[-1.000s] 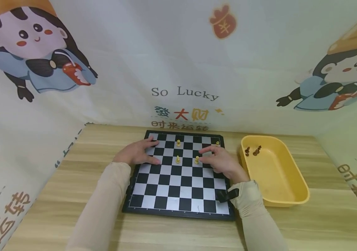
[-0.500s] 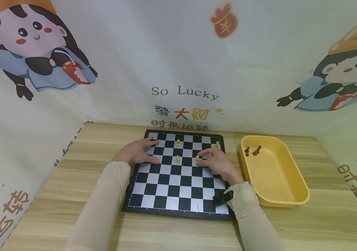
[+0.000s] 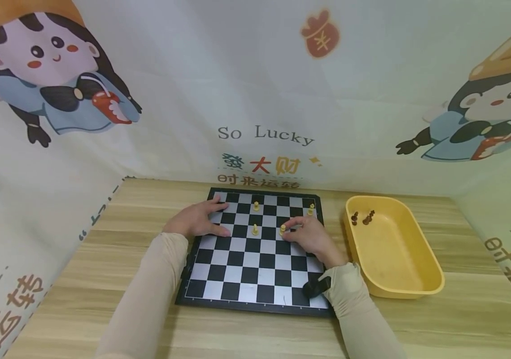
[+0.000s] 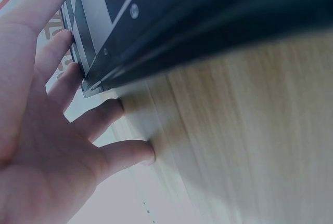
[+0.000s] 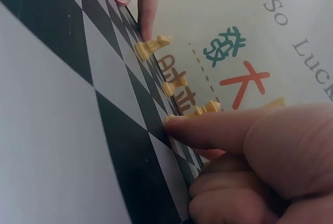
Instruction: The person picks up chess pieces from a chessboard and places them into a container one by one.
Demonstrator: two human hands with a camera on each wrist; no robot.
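In the head view, my right hand (image 3: 311, 239) holds a pale yellow chess piece (image 3: 282, 230) between thumb and index finger, upright on the chessboard (image 3: 242, 274). The thumb partly covers this piece (image 5: 208, 108) in the right wrist view. My left hand (image 3: 196, 218) lies spread at the board's left edge, thumb and index finger over the squares. Other fingers of the left hand (image 4: 47, 156) reach down beside the board in the left wrist view. A yellow knight (image 5: 151, 48) stands between the hands, and a yellow rook (image 5: 175, 86) stands farther back.
Another yellow chess piece (image 3: 311, 209) stands near the board's far right corner. Right of the board is a yellow plastic tub (image 3: 417, 294) with several dark brown chess pieces (image 3: 367, 218) at its far left. A printed cloth (image 3: 255, 75) hangs behind the wooden table (image 3: 138, 199).
My right hand has drawn in slightly toward the front left, and its thumb and index finger have closed on the yellow chess piece. The left hand has stayed in place.
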